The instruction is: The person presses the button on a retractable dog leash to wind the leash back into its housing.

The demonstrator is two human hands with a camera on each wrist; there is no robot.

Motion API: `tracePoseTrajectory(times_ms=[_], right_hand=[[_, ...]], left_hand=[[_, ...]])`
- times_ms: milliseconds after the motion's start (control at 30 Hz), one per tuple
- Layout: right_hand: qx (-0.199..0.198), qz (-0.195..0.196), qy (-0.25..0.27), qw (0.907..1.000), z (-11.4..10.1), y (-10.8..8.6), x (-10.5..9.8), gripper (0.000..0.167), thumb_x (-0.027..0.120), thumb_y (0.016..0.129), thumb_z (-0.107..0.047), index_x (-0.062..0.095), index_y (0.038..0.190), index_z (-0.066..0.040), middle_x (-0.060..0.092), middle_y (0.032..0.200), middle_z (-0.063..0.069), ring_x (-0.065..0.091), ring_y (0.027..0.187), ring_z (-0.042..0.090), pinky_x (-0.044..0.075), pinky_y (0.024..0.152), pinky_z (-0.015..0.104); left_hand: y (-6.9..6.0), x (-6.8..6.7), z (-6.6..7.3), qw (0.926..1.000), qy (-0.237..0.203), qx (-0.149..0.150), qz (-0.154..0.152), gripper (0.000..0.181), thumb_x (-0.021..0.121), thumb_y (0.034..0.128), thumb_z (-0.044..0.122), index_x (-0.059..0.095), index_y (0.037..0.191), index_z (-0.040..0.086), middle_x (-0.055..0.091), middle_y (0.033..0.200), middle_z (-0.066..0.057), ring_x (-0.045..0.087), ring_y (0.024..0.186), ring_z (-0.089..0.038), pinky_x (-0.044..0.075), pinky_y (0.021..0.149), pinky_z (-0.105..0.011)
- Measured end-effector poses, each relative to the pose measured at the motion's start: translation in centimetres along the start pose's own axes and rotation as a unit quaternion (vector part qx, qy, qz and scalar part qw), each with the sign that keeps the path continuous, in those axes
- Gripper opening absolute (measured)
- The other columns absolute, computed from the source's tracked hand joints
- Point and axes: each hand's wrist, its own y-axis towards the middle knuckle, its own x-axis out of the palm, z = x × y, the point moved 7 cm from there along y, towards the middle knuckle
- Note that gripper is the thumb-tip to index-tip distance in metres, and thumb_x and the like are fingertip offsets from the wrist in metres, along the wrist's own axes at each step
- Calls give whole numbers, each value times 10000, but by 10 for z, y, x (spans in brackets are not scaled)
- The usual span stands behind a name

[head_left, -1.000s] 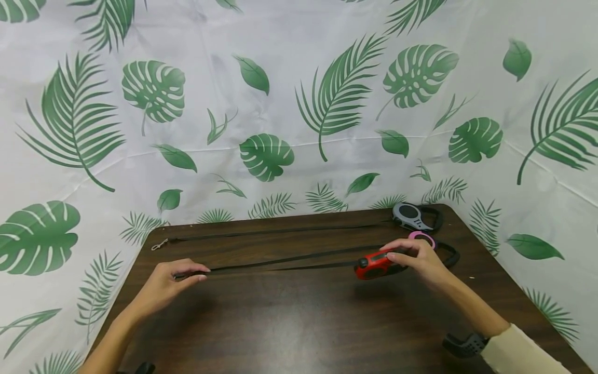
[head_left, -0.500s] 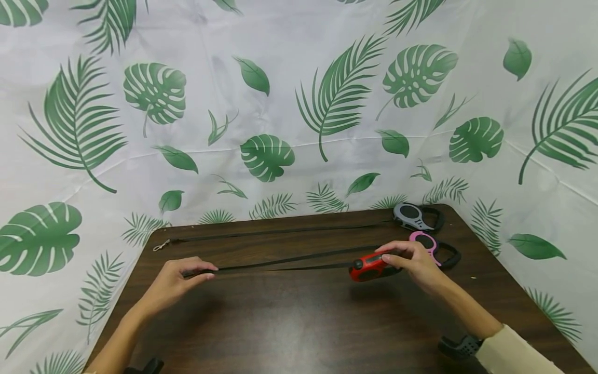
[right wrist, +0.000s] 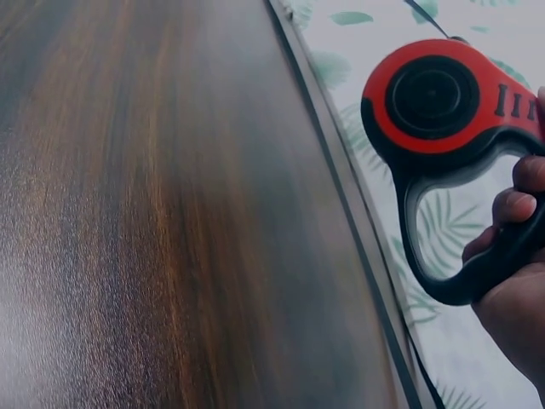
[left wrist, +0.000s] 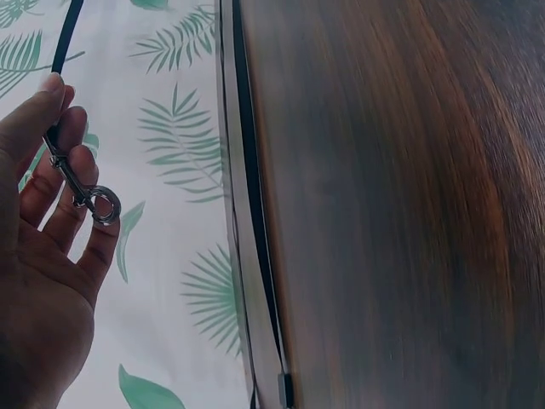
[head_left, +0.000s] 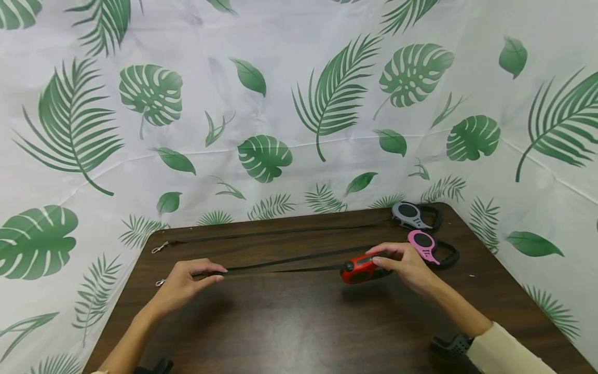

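Note:
My right hand [head_left: 406, 265] grips the black handle loop of a red retractable dog leash [head_left: 358, 269], raised over the table. In the right wrist view, fingers [right wrist: 515, 204] curl round that loop, below the red casing [right wrist: 485, 72]. From the casing a black strap [head_left: 303, 269] runs left to my left hand [head_left: 187, 283]. There the thumb and forefinger pinch the strap near its end. A metal snap hook [left wrist: 78, 183] hangs from that end, against the other fingers in the left wrist view. The strap looks nearly straight between both hands.
Behind lie a pink retractable leash [head_left: 423, 240] and a grey one [head_left: 408, 211], at the right of the brown table [head_left: 289, 322]. Their straps stretch left, to metal hooks [head_left: 160, 247] at the left edge. A leaf-patterned cloth [head_left: 280, 114] hangs behind the table.
Both hands have moved inward, the left one rightward and the right one leftward with the red leash. Another metal hook now shows left of my left hand, and more of the pink leash is visible.

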Motion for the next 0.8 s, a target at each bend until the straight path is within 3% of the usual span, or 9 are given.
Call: tracePoseTrajectory(times_ms=[233, 533, 800], right_hand=[[184, 69, -189, 9996, 3, 2, 5, 238, 728, 995, -94, 756, 1215, -9, 764, 1150, 9, 601, 985, 265, 532, 812, 332], [21, 15, -172, 9998, 2, 4, 11, 229, 729, 987, -70, 758, 1203, 3, 770, 1145, 11, 615, 957, 240, 550, 788, 317], [-8, -23, -69, 10000, 3, 5, 19, 243, 747, 968, -65, 758, 1201, 1, 769, 1136, 12, 616, 941, 235, 560, 780, 318]], left_hand=[[5, 8, 3, 9998, -144, -52, -98, 208, 793, 942, 55, 807, 1111, 174, 782, 988, 9, 721, 893, -105, 557, 819, -226], [7, 15, 3, 9995, -295, -54, -125, 211, 800, 934, 48, 808, 1098, 181, 776, 978, 33, 716, 857, -119, 590, 756, -314], [8, 21, 5, 9994, -328, 45, -108, 209, 800, 931, 36, 811, 1095, 165, 780, 968, 14, 709, 861, -110, 556, 768, -229]])
